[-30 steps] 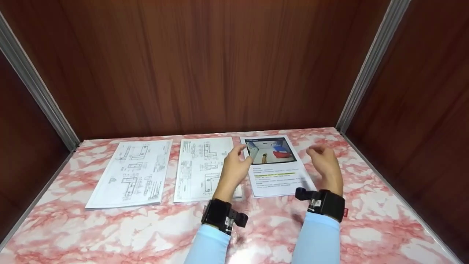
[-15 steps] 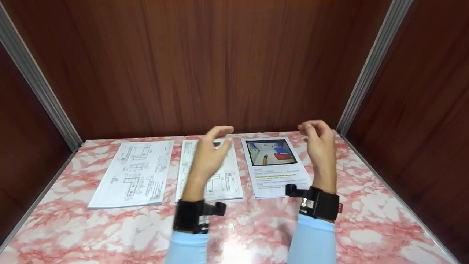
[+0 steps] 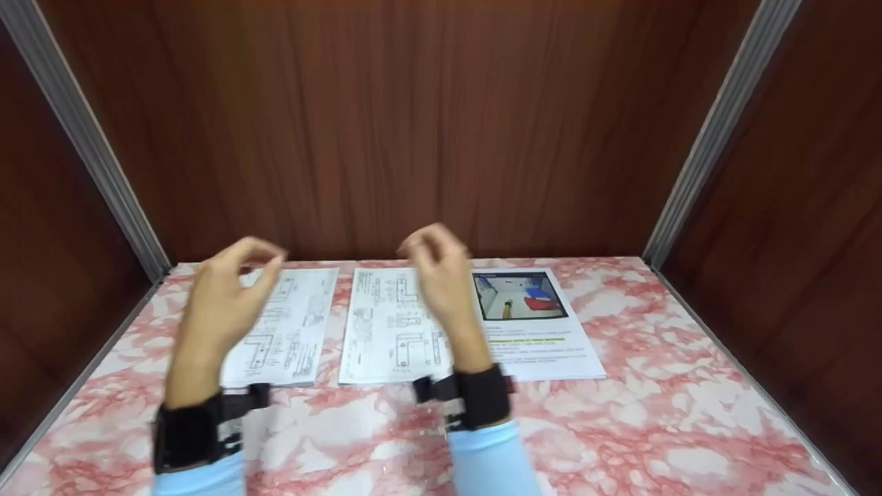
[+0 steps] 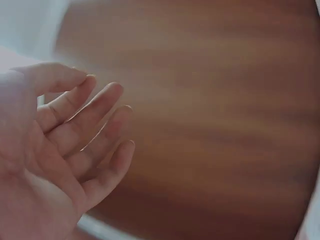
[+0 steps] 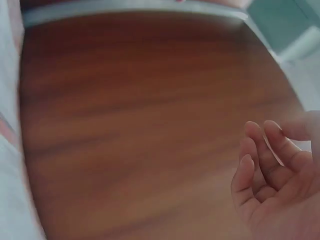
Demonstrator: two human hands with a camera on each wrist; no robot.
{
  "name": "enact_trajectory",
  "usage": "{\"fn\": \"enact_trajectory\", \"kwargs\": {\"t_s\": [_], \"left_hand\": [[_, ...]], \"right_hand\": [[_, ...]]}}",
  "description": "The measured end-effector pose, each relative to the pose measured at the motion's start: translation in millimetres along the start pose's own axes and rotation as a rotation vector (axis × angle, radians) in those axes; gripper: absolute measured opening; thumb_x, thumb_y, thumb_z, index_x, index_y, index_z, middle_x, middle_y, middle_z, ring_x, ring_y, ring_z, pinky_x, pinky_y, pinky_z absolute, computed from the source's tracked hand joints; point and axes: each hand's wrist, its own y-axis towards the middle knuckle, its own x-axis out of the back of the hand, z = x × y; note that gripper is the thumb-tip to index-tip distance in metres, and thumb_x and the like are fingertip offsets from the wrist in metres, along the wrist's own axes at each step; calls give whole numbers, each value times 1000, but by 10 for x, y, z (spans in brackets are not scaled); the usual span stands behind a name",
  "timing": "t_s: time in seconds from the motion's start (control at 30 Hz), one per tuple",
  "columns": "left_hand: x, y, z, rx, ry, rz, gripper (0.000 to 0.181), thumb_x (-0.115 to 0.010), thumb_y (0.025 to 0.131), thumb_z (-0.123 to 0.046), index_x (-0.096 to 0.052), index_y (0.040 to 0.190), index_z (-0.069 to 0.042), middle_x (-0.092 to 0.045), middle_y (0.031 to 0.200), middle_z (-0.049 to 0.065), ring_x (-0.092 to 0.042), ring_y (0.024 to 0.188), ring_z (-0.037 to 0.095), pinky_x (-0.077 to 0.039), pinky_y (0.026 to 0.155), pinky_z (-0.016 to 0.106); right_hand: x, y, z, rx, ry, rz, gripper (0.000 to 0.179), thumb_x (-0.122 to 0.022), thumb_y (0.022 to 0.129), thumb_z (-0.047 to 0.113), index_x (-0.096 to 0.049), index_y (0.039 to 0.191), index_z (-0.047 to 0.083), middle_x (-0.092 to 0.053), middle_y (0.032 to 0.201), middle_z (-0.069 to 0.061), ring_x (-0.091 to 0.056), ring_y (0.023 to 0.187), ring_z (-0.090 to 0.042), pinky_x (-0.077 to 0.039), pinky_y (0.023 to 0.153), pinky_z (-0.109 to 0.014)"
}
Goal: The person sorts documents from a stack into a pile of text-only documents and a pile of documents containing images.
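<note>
My left hand (image 3: 231, 296) hovers over the left stack of drawing sheets (image 3: 296, 344), its fingers loosely bent with nothing in them. In the left wrist view the fingers (image 4: 107, 130) are spread and relaxed, the thumb near the index finger. My right hand (image 3: 444, 279) hangs above the middle stack of drawing sheets (image 3: 379, 331) and the left edge of a printed page (image 3: 544, 351) with a colour picture and a yellow-green highlighted line. The right wrist view shows this hand's fingers (image 5: 245, 175) gently curved around empty space. Both hands are slightly blurred.
A table (image 3: 661, 413) with a red and white marbled top bears the papers. Dark wood-grain panels (image 3: 386, 124) stand at the back and both sides, joined by grey metal posts (image 3: 716, 131) at the corners.
Both hands have swept to the left, the left hand from the middle stack to the left one, the right hand from right of the printed page to the middle stack. The papers lie unmoved.
</note>
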Motion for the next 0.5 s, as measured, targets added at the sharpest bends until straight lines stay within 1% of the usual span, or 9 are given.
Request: {"fn": "enact_trajectory", "kwargs": {"t_s": [0.03,0.1,0.17,0.2,0.23,0.3,0.37,0.43,0.5], "left_hand": [[44,-20,123,9,60,0,16,-59,89,-29,-66,97,-17,-69,97,3,-61,96,22,-44,86,39],[111,-72,367,60,175,16,20,-57,90,-28,-65,99,-13,-68,100,10,-60,96,30,-43,83,45],[157,-135,611,131,270,47,23,-55,90,-28,-64,101,-11,-66,103,15,-58,95,36,-42,79,50],[170,-170,730,170,305,65,24,-54,90,-29,-64,102,-10,-65,104,17,-58,95,39,-41,77,52],[174,-206,846,213,320,93,26,-52,90,-29,-63,103,-9,-64,106,19,-57,95,40,-41,75,53],[162,-283,1062,295,310,172,30,-49,91,-30,-61,107,-7,-62,110,22,-56,96,41,-41,73,53],[127,-354,1249,363,282,257,35,-48,91,-30,-58,113,-5,-59,115,24,-55,100,42,-42,76,53],[84,-414,1392,432,253,350,42,-45,92,-33,-54,120,-2,-55,123,26,-52,107,43,-41,81,53],[41,-451,1490,490,235,412,49,-44,92,-35,-50,126,0,-50,129,27,-48,114,44,-39,89,55]], "right_hand": [[-128,-41,-47,-18,-19,32,13,-52,92,18,-62,85,14,-65,84,1,-59,77,-9,-50,70,-27],[-377,-135,-161,-43,-41,106,12,-52,91,17,-62,85,14,-64,85,1,-57,77,-9,-50,68,-24],[-601,-234,-277,-73,-45,202,12,-52,90,16,-62,87,13,-63,85,1,-57,78,-8,-50,68,-23],[-699,-287,-334,-95,-60,255,12,-51,91,18,-62,88,14,-63,85,3,-57,78,-8,-49,68,-23],[-785,-342,-385,-119,-77,306,12,-51,90,19,-62,90,15,-63,86,4,-57,78,-7,-49,69,-22],[-928,-446,-473,-184,-95,402,11,-52,90,22,-62,92,17,-62,86,6,-57,78,-7,-49,70,-22],[-1037,-543,-546,-254,-109,484,10,-54,89,24,-61,93,19,-62,87,8,-57,78,-7,-49,70,-22],[-1121,-628,-599,-307,-132,544,9,-55,87,26,-60,93,20,-61,87,8,-57,78,-8,-48,70,-23],[-1190,-693,-636,-342,-160,577,10,-57,85,27,-58,92,21,-60,86,7,-56,78,-8,-47,71,-24]]}}
